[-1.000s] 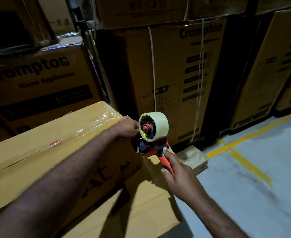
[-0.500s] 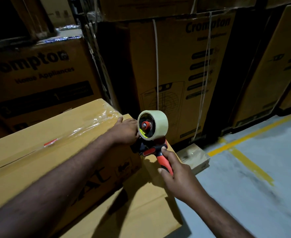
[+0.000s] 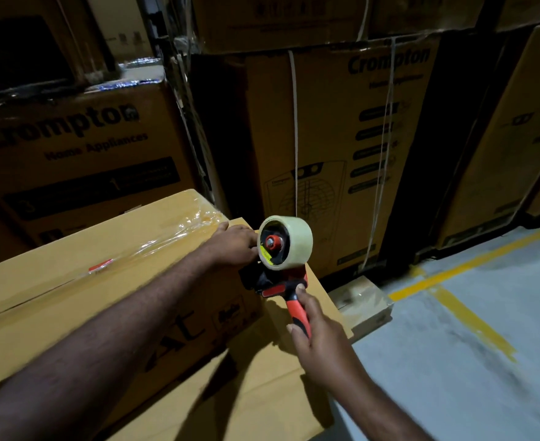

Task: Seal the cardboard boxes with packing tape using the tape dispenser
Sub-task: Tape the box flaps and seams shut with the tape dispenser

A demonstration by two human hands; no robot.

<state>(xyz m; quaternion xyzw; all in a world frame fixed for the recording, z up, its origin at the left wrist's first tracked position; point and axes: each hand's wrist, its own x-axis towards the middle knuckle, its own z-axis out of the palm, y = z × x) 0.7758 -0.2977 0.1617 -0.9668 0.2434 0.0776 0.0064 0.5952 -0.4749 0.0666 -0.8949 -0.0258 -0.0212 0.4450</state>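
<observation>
Hands met at the far right corner of a long cardboard box point(image 3: 71, 300). That box lay on a flat box point(image 3: 262, 396), which sat on the grey floor point(image 3: 485, 361). The right hand point(image 3: 321, 342) had its fingers wrapped tight round the red and black handle of the tape dispenser point(image 3: 275, 283). The dispenser's front was up against the end of the long box, just under the top corner. A fat tape roll point(image 3: 297, 241) sat on the dispenser. The left hand point(image 3: 233, 246) lay on the top corner of the long box, right beside the roll. Its fingertips went behind the roll, so I could not tell if they held anything. A strip of clear tape point(image 3: 166, 240) ran along the top of the long box, shiny and wrinkled near the hand, with a small red tag point(image 3: 101, 266) on it. A small box point(image 3: 361, 300) sat on the floor by the flat box's far edge. Tall printed boxes point(image 3: 341, 138) stood behind, and a yellow line point(image 3: 472, 316) ran across the floor.
</observation>
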